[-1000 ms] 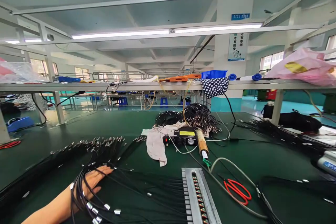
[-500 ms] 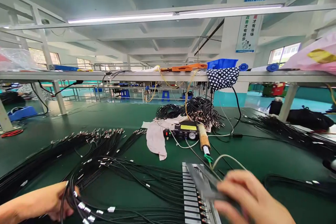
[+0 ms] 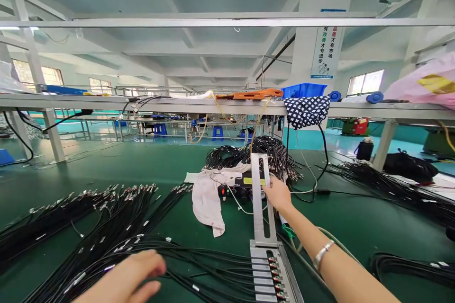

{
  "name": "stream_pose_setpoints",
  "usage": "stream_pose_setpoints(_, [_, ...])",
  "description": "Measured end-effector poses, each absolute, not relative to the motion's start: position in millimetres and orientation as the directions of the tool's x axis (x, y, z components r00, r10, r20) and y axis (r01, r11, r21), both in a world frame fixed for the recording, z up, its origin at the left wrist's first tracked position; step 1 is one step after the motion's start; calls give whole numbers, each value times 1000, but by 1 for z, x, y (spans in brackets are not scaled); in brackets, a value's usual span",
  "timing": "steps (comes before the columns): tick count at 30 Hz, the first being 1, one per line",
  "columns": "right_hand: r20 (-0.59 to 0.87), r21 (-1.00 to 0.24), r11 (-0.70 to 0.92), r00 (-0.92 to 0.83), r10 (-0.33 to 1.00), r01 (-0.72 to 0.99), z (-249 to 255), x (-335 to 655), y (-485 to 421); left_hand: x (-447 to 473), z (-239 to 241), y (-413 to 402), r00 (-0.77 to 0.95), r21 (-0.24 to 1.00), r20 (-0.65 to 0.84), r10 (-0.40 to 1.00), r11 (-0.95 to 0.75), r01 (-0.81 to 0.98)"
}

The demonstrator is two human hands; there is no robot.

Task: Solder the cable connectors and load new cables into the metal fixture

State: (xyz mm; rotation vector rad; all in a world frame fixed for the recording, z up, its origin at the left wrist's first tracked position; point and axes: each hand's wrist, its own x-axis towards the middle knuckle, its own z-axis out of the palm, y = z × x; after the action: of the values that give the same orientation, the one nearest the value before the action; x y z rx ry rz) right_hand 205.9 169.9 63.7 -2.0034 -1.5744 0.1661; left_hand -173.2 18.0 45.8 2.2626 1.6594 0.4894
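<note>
Head view, only one there was. Loads of clutter around first: fanned-out black cables (image 3: 106, 208) with little metal ends, spread all over the left half of the green bench (image 3: 355, 218). Crumpled pale cloth (image 3: 208, 196) dumped near the middle, half over a small black control box (image 3: 241, 187) with a yellow label and red lights. Behind that, a big tangled heap of coiled black cables (image 3: 249, 151). More cable bundles (image 3: 391, 189) off to the right. Overhead shelf rail (image 3: 142, 103) loaded with an orange tool (image 3: 254, 94), a blue bin (image 3: 304, 90), a dotted cloth (image 3: 307, 110) hanging off the edge, and a pink bag (image 3: 426, 83) at far right.

Now the main bit: long flat metal bar (image 3: 261, 199) with a slot through it, stood up on end, slightly tilted, bottom end sitting at the far end of the grey slotted fixture (image 3: 266, 270) at the lower middle. Blocked part of the control box from view. Fixture held a row of small connector ends in its channel, cables running into it from the left.

Right hand (image 3: 279, 194), bracelet on the wrist, pinched round the bar's right edge about midway up. Left hand (image 3: 128, 279) blurry at the bottom, fingers loosely curled, hovering over the cables; couldn't tell if actually gripping anything.
</note>
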Motion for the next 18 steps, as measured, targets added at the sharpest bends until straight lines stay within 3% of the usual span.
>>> stream_pose_setpoints(3, [164,-427,-245,341,926,870,51,198,189,-107,54,25,431,424,-76,899,-362,830])
stream_pose_setpoints(10, [157,-288,-276,329,931,917,29,190,201,-32,38,59,580,492,-146,802,-450,745])
stream_pose_setpoints(14, [240,-267,-141,207,948,953,12,192,166,-16,25,73,621,409,-100,777,-537,738])
stream_pose_setpoints(18, [361,-303,109,8,933,947,-21,198,102,-1,29,83,611,377,-196,767,-516,769])
